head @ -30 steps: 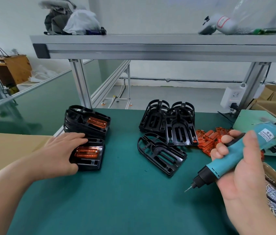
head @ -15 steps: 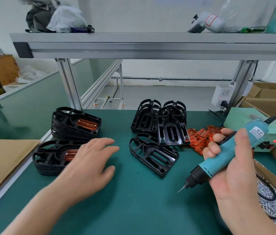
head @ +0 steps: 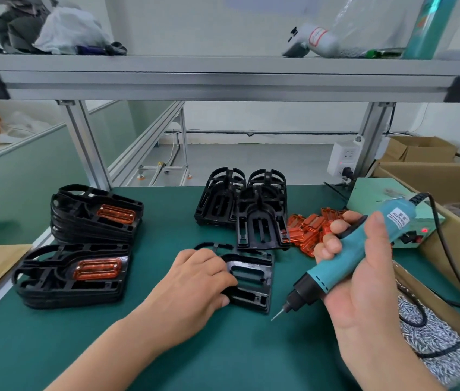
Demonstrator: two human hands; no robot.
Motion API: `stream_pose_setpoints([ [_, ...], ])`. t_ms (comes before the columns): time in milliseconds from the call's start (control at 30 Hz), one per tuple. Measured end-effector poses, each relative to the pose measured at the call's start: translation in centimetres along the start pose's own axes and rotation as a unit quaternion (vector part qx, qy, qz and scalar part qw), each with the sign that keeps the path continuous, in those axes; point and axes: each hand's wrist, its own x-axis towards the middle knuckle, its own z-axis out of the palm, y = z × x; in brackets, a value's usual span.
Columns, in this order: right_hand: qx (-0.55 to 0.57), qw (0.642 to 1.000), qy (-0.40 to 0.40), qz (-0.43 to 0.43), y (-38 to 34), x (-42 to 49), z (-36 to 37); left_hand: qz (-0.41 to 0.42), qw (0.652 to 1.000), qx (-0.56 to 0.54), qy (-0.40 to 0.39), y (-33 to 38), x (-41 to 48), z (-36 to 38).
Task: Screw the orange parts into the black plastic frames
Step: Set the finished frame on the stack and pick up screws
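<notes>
I'm gripping a bare black frame (head: 254,277) with my left hand (head: 195,280), clutching the screwdriver (head: 344,258) in my right hand (head: 364,286). Finished stacks (head: 76,275) are sitting left; loose orange parts (head: 308,230) are waiting far right.

Black frame (head: 249,259) half under left hand (head: 192,283)

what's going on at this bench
A person is fitting orange parts into black plastic frames. The left hand grips an empty black frame lying on the green mat. The right hand holds a teal electric screwdriver, its bit pointing down just off that frame. Stacks of finished frames with orange inserts sit at the left. Loose orange parts and more empty frames lie behind.
</notes>
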Motion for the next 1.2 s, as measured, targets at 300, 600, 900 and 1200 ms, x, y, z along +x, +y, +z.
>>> stream_pose_setpoints([
  [300,0.010,1.000,0.007,0.023,-1.6,-0.5,0.1,0.039,0.996,-0.047,-0.067,4.2,-1.3,-2.3],
  [600,0.033,0.999,0.021,-0.005,-0.6,1.1,-0.9,-0.052,0.990,-0.086,0.102,2.3,1.1,-2.5],
  [900,0.041,0.999,0.011,-0.001,-0.1,1.5,-1.3,0.066,0.988,0.139,0.021,-0.9,5.6,-0.7],
  [1200,0.055,0.998,0.004,-0.001,0.0,1.7,-1.7,0.112,0.978,0.159,0.071,-0.3,4.8,-1.7],
])
